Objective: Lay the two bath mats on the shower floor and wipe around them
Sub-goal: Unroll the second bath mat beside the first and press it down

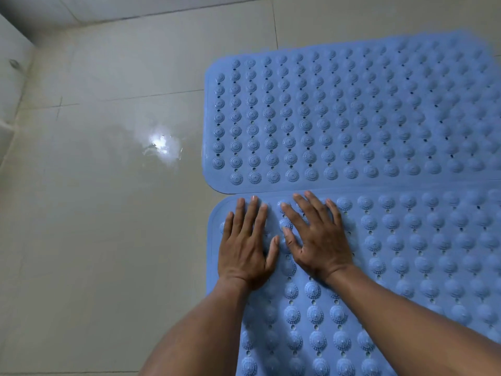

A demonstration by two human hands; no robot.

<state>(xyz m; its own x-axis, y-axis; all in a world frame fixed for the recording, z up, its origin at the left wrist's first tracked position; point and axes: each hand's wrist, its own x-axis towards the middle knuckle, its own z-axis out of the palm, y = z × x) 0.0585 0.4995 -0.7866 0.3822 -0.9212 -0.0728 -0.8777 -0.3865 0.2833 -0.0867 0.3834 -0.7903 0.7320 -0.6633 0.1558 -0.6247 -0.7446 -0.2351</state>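
Near blue bath mat [406, 267] — flat on tiled shower floor [95, 240], under both palms. Left hand [245, 251], right hand [320, 245]: fingers splayed flat, grasping nothing. Far blue bath mat [352, 118] — just beyond the fingertips, edges touching

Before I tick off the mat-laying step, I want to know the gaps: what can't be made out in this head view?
- Far mat: its right end is blurred and runs past the frame's right edge.
- Near mat: cut off at the right and bottom edges; the left hand, right hand and forearms cover part of it.
- Small fixture on the left wall: too small to identify.
- No wiping cloth is in view.
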